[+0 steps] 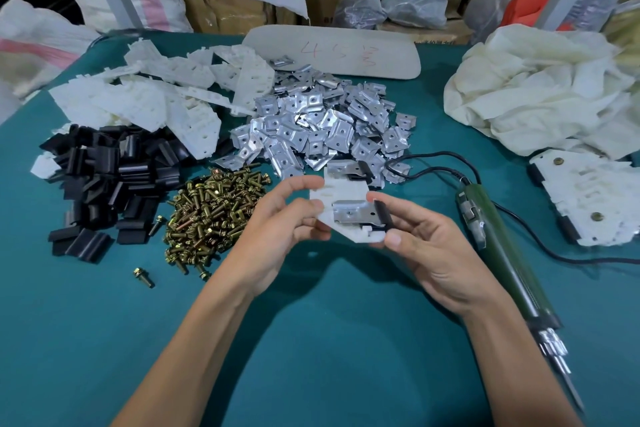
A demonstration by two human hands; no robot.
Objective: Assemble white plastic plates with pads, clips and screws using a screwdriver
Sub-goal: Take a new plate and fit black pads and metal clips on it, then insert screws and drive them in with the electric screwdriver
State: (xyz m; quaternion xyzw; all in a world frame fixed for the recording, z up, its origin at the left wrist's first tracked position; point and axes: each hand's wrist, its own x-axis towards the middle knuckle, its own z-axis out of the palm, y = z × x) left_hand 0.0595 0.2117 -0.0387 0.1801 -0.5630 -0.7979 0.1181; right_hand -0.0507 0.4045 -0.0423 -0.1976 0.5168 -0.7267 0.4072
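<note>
Here, our plate (pixel 346 189): mid-frame, between our hands.
Left hand (pixel 277 229): curled on its left edge.
Right hand (pixel 429 246): pinching its right edge and pad (pixel 384 215).

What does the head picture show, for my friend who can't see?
Left hand and right hand hold a plate with a clip and pad on it. Heaps of plates, pads, clips, screws lie behind; a screwdriver lies right.
</note>
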